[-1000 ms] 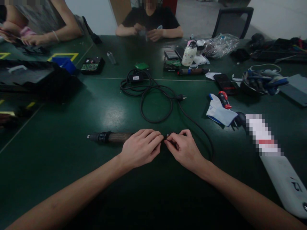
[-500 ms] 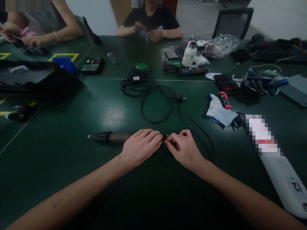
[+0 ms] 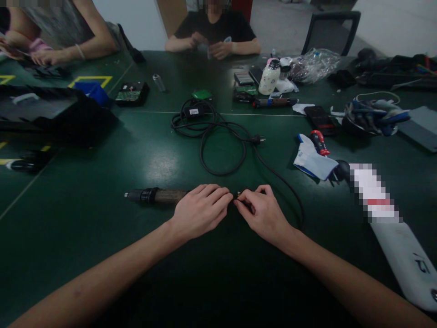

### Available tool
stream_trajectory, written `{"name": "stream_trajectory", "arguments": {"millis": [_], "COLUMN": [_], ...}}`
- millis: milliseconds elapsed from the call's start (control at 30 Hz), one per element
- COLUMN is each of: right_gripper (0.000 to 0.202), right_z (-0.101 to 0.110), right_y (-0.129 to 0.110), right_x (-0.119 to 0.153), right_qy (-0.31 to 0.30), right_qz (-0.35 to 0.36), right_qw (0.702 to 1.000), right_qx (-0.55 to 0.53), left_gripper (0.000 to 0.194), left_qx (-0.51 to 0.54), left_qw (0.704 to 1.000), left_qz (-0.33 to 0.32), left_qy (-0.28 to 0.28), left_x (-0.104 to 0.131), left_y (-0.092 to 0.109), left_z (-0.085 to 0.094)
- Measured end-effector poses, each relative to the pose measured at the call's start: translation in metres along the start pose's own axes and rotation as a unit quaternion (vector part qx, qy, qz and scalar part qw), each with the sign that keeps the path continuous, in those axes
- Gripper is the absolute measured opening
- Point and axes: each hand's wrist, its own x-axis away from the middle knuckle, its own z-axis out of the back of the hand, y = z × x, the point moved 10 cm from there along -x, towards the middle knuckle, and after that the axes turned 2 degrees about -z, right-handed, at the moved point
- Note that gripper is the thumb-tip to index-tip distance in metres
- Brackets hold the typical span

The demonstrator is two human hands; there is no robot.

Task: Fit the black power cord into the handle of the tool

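Note:
An electric screwdriver (image 3: 167, 196) with a black collar and brown body lies sideways on the green table, its metal tip to the left. My left hand (image 3: 203, 207) is wrapped over its right part, hiding that stretch. Just beside it, my right hand (image 3: 261, 207) pinches a cable connector (image 3: 238, 195) at the screwdriver's right end; only a small bright bit of it shows between the fingers. Whether the connector sits in the screwdriver I cannot tell. A black cable (image 3: 290, 184) curves from behind my right hand up to a coil with an adapter box (image 3: 194, 112).
Right of the cable lie a glove (image 3: 314, 159), a red-black screwdriver (image 3: 320, 142) and a white device (image 3: 406, 264). A phone (image 3: 321, 119) and bottle (image 3: 269, 78) stand farther back. A black tray (image 3: 37, 109) is at left. Two people sit across the table.
The fingers of my left hand have shifted very slightly at the screwdriver's right end. My right hand keeps its pinch in the same place.

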Motion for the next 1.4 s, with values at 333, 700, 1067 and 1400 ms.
{"name": "stream_trajectory", "arguments": {"millis": [333,700,1067,1400], "right_gripper": [0.015,0.014,0.015,0.014], "right_z": [-0.0001,0.0001,0.0009,0.0005], "right_y": [-0.0004,0.0005,-0.0006,0.0002], "right_x": [-0.0001,0.0002,0.0000,0.0002], "right_qy": [0.001,-0.002,0.005,0.003], "right_qz": [0.000,-0.002,-0.004,-0.002], "right_qw": [1.000,1.000,1.000,1.000], "right_qx": [0.001,-0.003,-0.006,-0.008], "left_gripper": [0.026,0.021,0.020,0.020], "left_qx": [0.004,0.001,-0.006,-0.012], "left_qw": [1.000,1.000,1.000,1.000], "left_qz": [0.003,0.003,0.012,0.011], "left_qy": [0.003,0.008,0.003,0.003], "left_x": [-0.0003,-0.0005,-0.0015,-0.0008], "left_y": [0.0010,-0.0004,-0.0010,-0.0008], "left_z": [0.0015,0.0021,0.0021,0.0025]}}
